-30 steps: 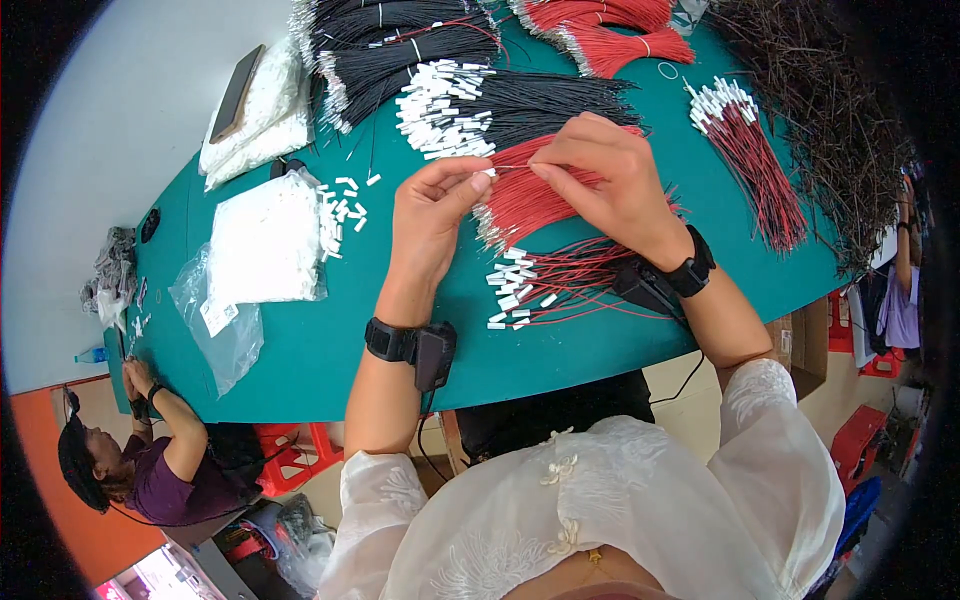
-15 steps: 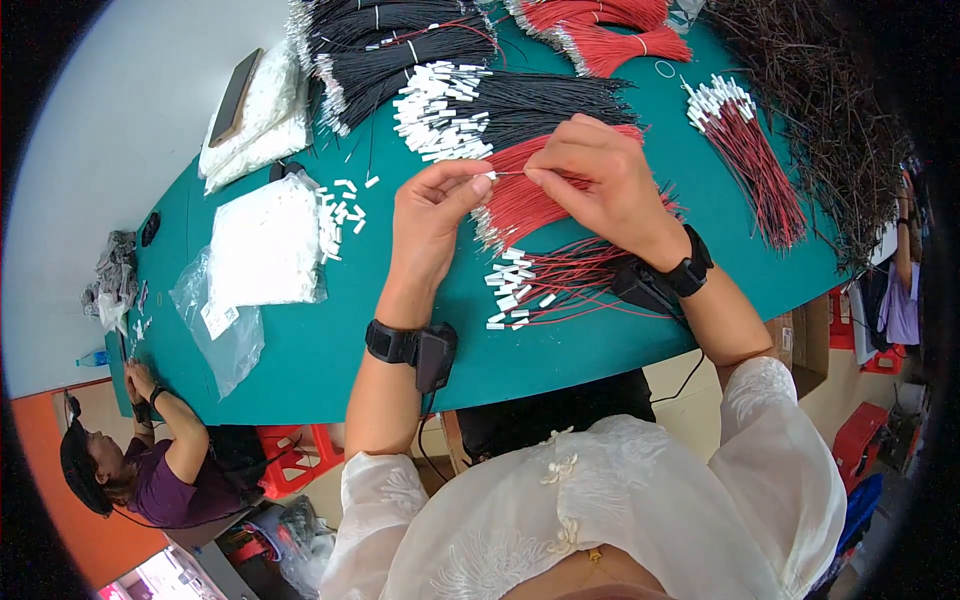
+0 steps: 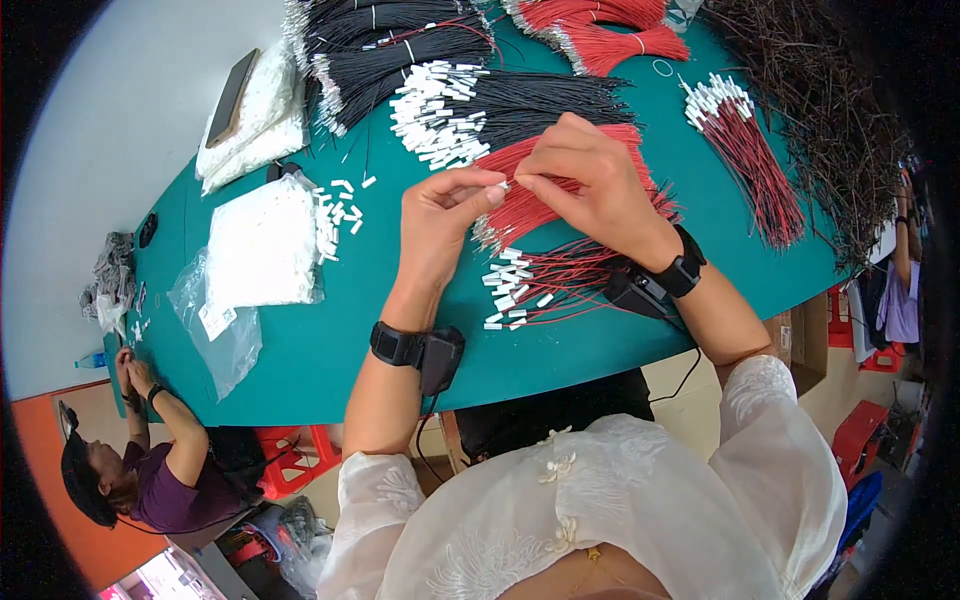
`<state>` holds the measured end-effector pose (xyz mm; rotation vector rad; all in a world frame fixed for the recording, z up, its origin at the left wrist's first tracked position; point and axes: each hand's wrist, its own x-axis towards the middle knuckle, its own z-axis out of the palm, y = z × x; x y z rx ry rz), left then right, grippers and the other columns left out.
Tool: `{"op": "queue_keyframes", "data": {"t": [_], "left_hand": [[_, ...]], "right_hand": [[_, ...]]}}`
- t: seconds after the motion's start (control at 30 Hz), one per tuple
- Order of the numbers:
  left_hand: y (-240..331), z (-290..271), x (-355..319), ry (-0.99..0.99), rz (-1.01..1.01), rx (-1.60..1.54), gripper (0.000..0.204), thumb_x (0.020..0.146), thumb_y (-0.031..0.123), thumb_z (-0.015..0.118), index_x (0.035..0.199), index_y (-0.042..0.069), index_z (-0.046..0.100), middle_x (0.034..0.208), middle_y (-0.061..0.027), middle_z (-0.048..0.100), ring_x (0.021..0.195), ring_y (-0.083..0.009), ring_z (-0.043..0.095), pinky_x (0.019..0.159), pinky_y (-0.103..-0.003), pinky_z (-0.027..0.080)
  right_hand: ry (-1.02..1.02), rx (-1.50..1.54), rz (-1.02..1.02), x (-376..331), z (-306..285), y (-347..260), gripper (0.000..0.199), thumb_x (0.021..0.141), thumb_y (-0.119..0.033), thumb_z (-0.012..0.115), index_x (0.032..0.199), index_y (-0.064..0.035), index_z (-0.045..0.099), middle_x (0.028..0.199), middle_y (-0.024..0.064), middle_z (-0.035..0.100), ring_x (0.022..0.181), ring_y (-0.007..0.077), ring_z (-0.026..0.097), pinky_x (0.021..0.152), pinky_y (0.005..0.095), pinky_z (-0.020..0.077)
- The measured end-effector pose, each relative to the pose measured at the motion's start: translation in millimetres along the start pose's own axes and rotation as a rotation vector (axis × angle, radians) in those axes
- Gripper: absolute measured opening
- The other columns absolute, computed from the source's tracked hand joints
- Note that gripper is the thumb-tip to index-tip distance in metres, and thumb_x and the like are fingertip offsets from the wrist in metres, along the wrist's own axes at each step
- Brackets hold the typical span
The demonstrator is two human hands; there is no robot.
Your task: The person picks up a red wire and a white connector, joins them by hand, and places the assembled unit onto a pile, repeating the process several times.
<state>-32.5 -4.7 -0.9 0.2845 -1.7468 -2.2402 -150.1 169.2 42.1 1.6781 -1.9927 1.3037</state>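
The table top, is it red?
No, the table top is teal green; only some wire bundles on it are red.

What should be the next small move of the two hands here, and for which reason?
Probably push the red wire's end into the small white connector. The left hand pinches that connector at its fingertips, and the right hand pinches a wire from the loose red wires right against it. The finished pile below shows red wires already capped in white.
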Motion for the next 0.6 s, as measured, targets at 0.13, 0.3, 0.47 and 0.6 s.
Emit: {"op": "queue_keyframes", "data": {"t": [0.13, 0.3, 0.47, 0.6], "left_hand": [[-2.1, 1.2, 0.1, 0.014, 0.001, -0.046, 0.018, 0.086, -0.002, 0.076, 0.103, -0.003, 0.074, 0.094, -0.0082, 0.075, 0.082, -0.01, 0.069, 0.077, -0.023, 0.054], [-0.7, 2.7, -0.5, 0.004, 0.014, -0.039, 0.017, 0.086, -0.002, 0.076, 0.102, -0.003, 0.074, 0.094, -0.0082, 0.074, 0.082, -0.01, 0.068, 0.077, -0.023, 0.054], [1.9, 2.4, -0.6, 0.008, 0.011, -0.023, 0.018, 0.087, -0.002, 0.075, 0.105, -0.003, 0.074, 0.094, -0.0081, 0.074, 0.083, -0.0104, 0.069, 0.078, -0.023, 0.054], [6.7, -2.0, 0.5, 0.013, 0.039, 0.039, 0.019, 0.089, 0.0, 0.073, 0.108, -0.002, 0.073, 0.097, -0.009, 0.075, 0.086, -0.0116, 0.069, 0.081, -0.024, 0.055]], "right_hand": [[-0.025, 0.005, 0.009, -1.1, -0.6, 1.1, 0.009, 0.079, -0.003, 0.076, 0.087, -0.0018, 0.071, 0.082, 0.0078, 0.066, 0.077, 0.0251, 0.059, 0.068, 0.0355, 0.0473], [-0.003, 0.015, -0.006, -1.3, 1.9, 1.9, 0.009, 0.079, -0.002, 0.076, 0.087, -0.0017, 0.071, 0.082, 0.0081, 0.065, 0.077, 0.025, 0.059, 0.068, 0.0356, 0.0469], [-0.037, -0.001, 0.0, -1.8, 0.3, 2.8, 0.008, 0.083, -0.004, 0.074, 0.089, -0.0018, 0.07, 0.083, 0.0077, 0.066, 0.08, 0.025, 0.062, 0.071, 0.0346, 0.0495], [-0.119, 0.18, 0.267, -2.3, 0.9, -1.4, 0.007, 0.088, -0.007, 0.071, 0.094, -0.0023, 0.07, 0.087, 0.0077, 0.069, 0.088, 0.0248, 0.066, 0.077, 0.0327, 0.0528]]}}
